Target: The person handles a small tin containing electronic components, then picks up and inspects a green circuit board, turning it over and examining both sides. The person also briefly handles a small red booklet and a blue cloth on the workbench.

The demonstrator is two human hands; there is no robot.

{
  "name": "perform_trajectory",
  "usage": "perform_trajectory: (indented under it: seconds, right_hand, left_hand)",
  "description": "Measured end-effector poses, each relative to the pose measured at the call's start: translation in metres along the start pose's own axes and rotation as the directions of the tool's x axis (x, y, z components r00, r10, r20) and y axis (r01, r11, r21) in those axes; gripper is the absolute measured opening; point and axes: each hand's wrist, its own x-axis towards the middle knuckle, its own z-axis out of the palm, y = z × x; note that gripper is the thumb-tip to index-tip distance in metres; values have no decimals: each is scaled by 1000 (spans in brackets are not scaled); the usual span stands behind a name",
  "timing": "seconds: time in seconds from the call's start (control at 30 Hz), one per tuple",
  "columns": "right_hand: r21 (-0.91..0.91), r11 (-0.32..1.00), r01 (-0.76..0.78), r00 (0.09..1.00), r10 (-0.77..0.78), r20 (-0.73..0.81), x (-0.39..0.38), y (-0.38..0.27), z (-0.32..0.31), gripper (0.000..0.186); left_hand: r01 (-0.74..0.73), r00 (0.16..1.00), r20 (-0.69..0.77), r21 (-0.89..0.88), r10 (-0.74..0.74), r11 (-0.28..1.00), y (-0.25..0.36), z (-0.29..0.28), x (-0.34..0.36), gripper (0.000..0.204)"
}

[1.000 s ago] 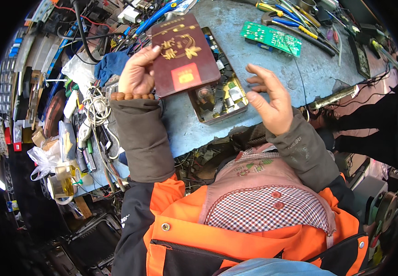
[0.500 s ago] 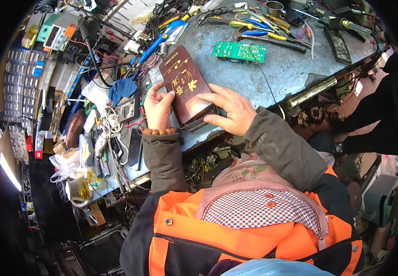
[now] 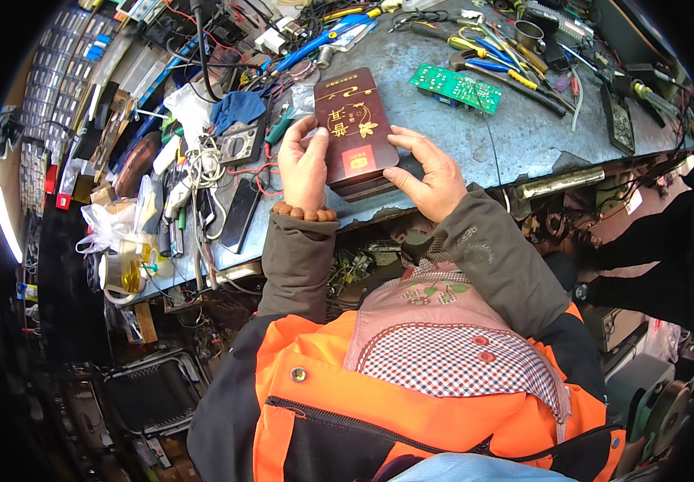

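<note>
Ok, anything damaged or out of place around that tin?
Yes: the blue bench top looks damaged, its surface worn and its front edge ragged near the maroon tin. Further left, white cable lies in a loose tangle, which looks untidy.

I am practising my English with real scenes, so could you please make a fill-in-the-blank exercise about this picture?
Of the left and right sides of the dark red box, the right hand is at the ____ one.
The left hand has a beaded ____ around its wrist.
The circuit board on the workbench is ____ in colour.
The crumpled cloth is ____.
Missing words: right; bracelet; green; blue.
</note>
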Motion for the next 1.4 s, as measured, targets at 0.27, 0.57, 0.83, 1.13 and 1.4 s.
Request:
perform_trajectory:
  seconds: [0.27,0.57,0.83,1.13,1.4]
  right_hand:
    - [-53,998,38,999,-36,26,1,-5,1,60]
    - [-97,993,62,998,-61,9,-1,-4,3,59]
    - [-134,977,164,985,-169,-29,-5,0,4,52]
    - [-177,978,110,994,-105,36,-4,-6,14,52]
    - [-173,980,93,971,-51,234,-56,-72,-28,50]
  left_hand:
    - [131,991,27,-36,-130,991,-11,-10,-12,43]
    - [-96,962,272,419,-24,903,-20,-19,86,79]
    - [-332,902,430,634,38,699,-46,-13,71,75]
    - [-136,909,414,402,-47,906,-57,-26,73,73]
    - [-74,901,427,340,-83,938,0,-26,-53,79]
